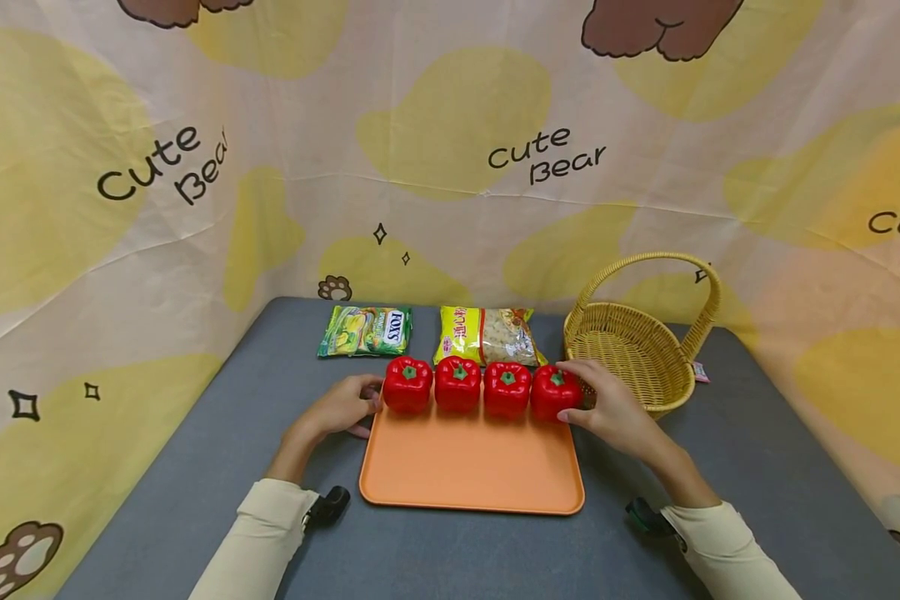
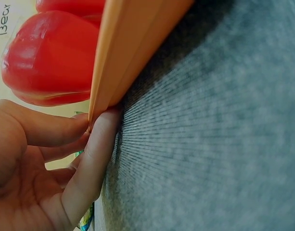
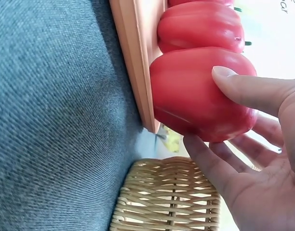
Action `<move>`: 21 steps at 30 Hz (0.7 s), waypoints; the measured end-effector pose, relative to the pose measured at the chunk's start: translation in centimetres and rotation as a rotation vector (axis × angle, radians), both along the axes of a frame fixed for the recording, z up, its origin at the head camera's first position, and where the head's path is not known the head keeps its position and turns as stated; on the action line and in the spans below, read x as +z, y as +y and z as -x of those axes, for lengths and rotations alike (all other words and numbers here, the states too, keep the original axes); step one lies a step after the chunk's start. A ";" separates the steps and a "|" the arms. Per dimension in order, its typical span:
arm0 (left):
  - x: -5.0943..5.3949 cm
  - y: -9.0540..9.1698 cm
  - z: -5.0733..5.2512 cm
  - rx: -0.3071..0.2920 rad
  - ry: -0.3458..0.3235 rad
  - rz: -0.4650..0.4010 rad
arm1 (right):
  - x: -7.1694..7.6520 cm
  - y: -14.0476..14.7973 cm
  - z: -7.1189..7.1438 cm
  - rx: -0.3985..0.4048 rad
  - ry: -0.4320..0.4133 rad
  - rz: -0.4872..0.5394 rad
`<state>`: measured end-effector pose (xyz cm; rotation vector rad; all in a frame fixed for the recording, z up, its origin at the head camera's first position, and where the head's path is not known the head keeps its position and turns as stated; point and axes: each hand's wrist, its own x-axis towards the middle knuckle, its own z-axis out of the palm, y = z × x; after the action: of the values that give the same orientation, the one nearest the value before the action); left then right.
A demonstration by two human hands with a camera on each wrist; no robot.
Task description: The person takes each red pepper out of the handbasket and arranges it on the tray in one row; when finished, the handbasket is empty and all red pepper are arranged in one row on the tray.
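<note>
Several red bell peppers (image 1: 457,385) with green stems stand in a row along the far side of an orange tray (image 1: 472,467). At the tray's left edge, near its far corner, my left hand (image 1: 341,406) pinches the rim between thumb and fingers; the left wrist view shows this closely. My right hand (image 1: 611,408) grips the rightmost bell pepper (image 1: 549,398), thumb on the near side and fingers around its right side. In the right wrist view that bell pepper (image 3: 195,91) sits at the tray's rim, touching or very near its neighbour.
Behind the tray lie a green FOX'S packet (image 1: 366,331) and a yellow snack bag (image 1: 487,335). A wicker basket (image 1: 630,346) with a tall handle stands right of the tray, close to my right hand. A small pink packet (image 1: 701,372) shows beside it on the grey table (image 1: 435,554).
</note>
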<state>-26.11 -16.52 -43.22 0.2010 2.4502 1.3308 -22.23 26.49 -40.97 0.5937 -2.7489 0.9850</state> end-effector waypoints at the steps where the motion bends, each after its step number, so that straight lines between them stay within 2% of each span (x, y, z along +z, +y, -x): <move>1: 0.0 0.0 0.0 0.000 0.001 0.002 | 0.0 0.0 0.0 0.000 0.001 0.000; 21: 0.1 0.0 0.1 -0.014 0.005 0.013 | 0.0 0.1 -0.5 0.003 -0.032 0.017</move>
<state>-26.20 -16.51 -43.16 0.2181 2.4560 1.3102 -21.68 26.64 -40.96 0.5842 -2.7649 1.0264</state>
